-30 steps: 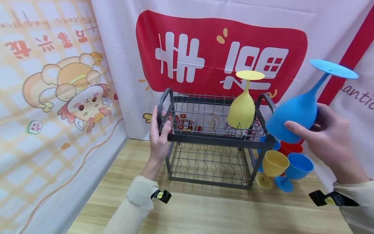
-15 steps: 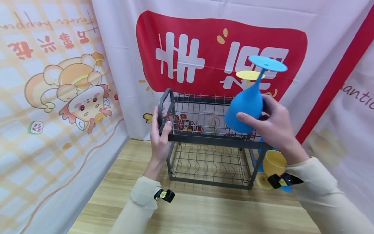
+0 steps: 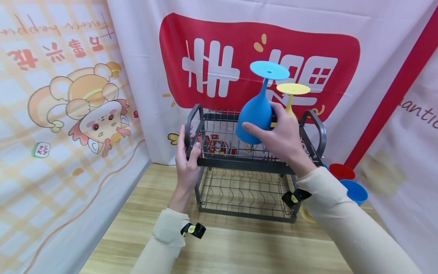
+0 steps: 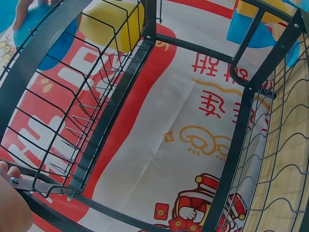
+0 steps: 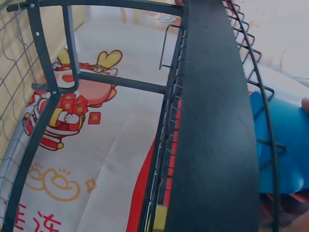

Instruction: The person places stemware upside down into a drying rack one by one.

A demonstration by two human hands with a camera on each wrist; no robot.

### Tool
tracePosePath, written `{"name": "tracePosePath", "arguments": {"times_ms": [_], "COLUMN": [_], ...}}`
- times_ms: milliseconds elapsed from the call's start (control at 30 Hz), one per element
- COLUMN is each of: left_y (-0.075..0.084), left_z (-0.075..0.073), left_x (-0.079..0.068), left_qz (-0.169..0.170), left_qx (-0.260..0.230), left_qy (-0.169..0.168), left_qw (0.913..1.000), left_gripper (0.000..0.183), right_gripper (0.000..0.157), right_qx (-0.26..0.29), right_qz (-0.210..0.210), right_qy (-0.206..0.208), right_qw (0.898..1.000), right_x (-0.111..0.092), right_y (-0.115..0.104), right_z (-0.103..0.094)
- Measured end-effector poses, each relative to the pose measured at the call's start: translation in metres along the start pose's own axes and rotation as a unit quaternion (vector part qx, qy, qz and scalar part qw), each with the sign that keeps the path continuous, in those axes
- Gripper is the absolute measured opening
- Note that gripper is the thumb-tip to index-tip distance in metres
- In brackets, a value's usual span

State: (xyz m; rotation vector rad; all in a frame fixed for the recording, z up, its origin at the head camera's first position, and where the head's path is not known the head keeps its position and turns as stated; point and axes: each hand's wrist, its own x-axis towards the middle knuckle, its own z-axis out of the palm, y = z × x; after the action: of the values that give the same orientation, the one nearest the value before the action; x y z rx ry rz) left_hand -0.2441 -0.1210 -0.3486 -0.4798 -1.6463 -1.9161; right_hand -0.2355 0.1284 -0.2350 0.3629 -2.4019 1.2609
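Observation:
In the head view a dark two-tier dish rack stands on the table. My left hand grips its upper tier at the left end, beside the side handle. My right hand holds a blue goblet by the bowl, foot upward and tilted a little, over the middle of the upper tier. A yellow goblet sits upside down at that tier's right end, partly behind my right hand. The right wrist view has the blue goblet behind the rack's wires, its rim low among them.
Right of the rack, a red goblet and another blue goblet stand upright, partly hidden by my right sleeve. The wire lower tier lies beneath. Printed cloth hangs behind and at the left of the table.
My right hand has carried the blue goblet leftward from beside the rack, past the yellow goblet, to above the upper tier's middle. The left hand keeps its grip on the rack.

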Motion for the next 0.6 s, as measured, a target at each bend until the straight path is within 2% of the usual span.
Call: {"name": "tracePosePath", "arguments": {"times_ms": [333, 600], "left_y": [-0.002, -0.002], "left_z": [0.000, 0.000], "left_x": [0.000, -0.001], "left_qz": [0.002, -0.005], "left_qx": [0.001, 0.003], "left_qy": [0.002, 0.003], "left_qw": [1.0000, 1.0000], "left_gripper": [0.070, 0.069], "right_gripper": [0.090, 0.089], "right_qx": [-0.025, -0.084], "right_qz": [0.066, 0.122], "right_qy": [-0.033, -0.080], "right_qw": [0.997, 0.986], "right_x": [0.017, 0.024], "right_y": [-0.004, -0.004], "right_z": [0.014, 0.021]}}
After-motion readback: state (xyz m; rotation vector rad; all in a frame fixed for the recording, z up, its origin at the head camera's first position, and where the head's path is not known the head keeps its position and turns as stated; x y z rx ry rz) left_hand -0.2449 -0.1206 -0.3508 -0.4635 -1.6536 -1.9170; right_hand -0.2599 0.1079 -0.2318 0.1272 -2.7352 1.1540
